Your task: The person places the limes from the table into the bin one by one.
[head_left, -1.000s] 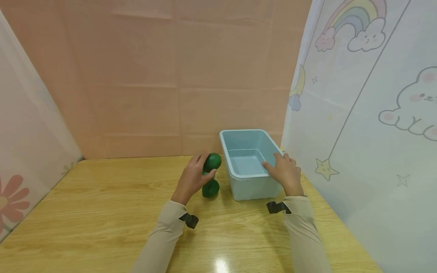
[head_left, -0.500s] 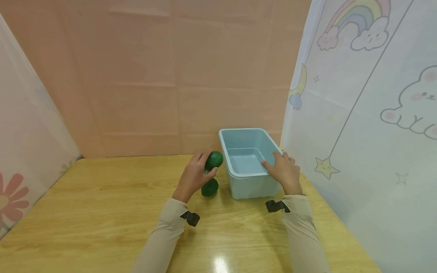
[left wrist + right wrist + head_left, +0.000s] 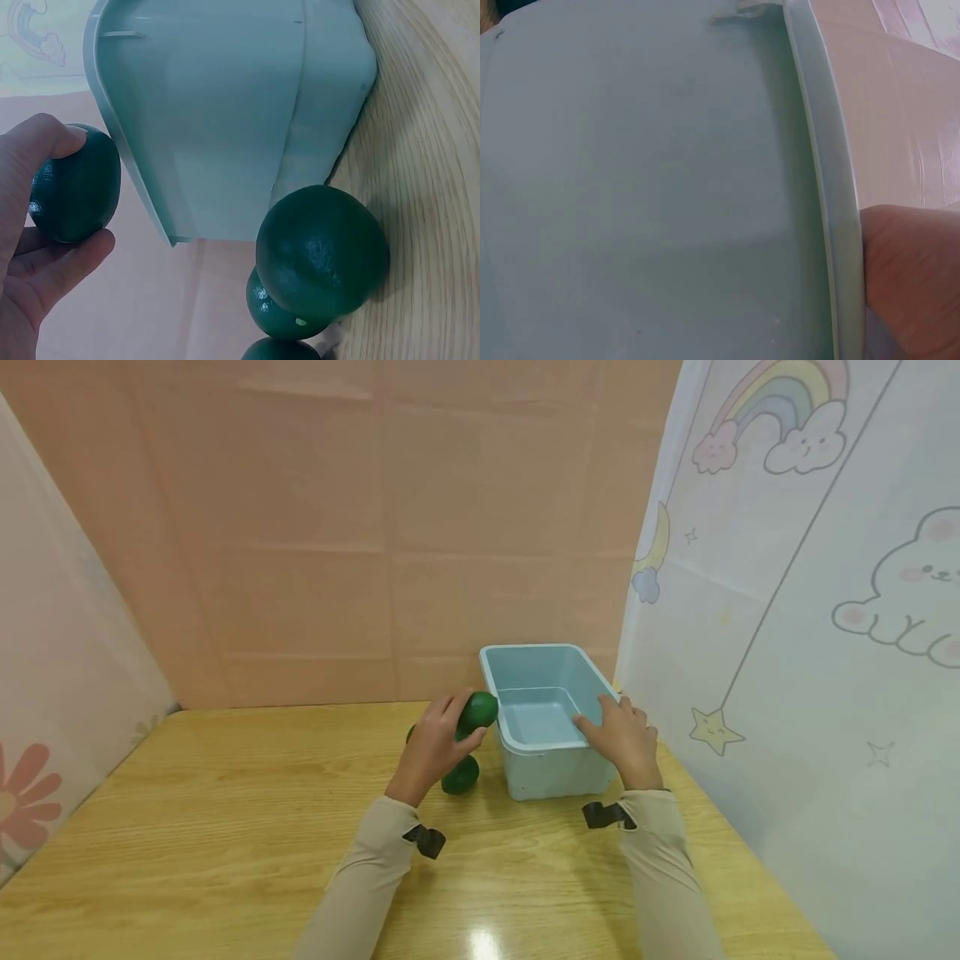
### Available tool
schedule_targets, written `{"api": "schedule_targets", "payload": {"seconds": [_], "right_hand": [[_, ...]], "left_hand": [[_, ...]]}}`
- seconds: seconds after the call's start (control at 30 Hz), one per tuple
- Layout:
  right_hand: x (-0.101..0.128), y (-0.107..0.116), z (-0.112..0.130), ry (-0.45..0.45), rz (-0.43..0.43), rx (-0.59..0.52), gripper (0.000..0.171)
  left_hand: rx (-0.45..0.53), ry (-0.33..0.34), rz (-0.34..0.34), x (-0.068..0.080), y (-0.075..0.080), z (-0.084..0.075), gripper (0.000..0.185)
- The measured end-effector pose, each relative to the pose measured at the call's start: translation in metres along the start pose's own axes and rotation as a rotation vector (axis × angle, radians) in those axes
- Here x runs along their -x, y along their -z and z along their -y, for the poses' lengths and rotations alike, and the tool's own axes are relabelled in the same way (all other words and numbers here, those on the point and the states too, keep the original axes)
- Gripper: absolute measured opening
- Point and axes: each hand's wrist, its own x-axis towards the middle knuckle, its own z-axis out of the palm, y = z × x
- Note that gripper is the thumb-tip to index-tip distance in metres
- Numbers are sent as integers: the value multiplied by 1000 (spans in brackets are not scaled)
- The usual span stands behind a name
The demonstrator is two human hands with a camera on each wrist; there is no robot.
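Right, across the lower half of the head view runs the wooden table [image 3: 225, 827], with a peach backdrop [image 3: 300, 527] behind it and a cartoon curtain [image 3: 810, 610] of rainbow and bunny filling the right side. Centre frame, just right of the middle, sits the pale blue bin [image 3: 558, 772], open side up and showing nothing inside. The right hand [image 3: 624, 743] rests on the bin's near right corner, fingers laid over the rim and curled onto it; the right wrist view shows only a bit of that hand pressed against the outside of the rim [image 3: 840, 225]. The left hand [image 3: 435, 747] is just left of the bin, off the table, gripping a green fruit [image 3: 477, 712] between thumb and fingers, and that fruit is right by the bin's left rim, close to touching it. In the left wrist view the held fruit [image 3: 75, 187] sits at the left of the frame, thumb on top and fingers beneath. Below the hand, a second fruit [image 3: 461, 775] lies on the table just beside the bin wall. The left wrist view finds that fruit [image 3: 322, 251] at lower centre, with two more [image 3: 281, 319] tucked behind it at the bottom edge.
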Motion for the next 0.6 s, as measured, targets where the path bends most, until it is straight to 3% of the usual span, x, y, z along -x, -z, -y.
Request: {"api": "schedule_targets", "payload": {"seconds": [0.6], "right_hand": [[-2, 2, 0, -5, -10, -12, 71]], "left_hand": [[-15, -7, 18, -14, 0, -8, 61]]}}
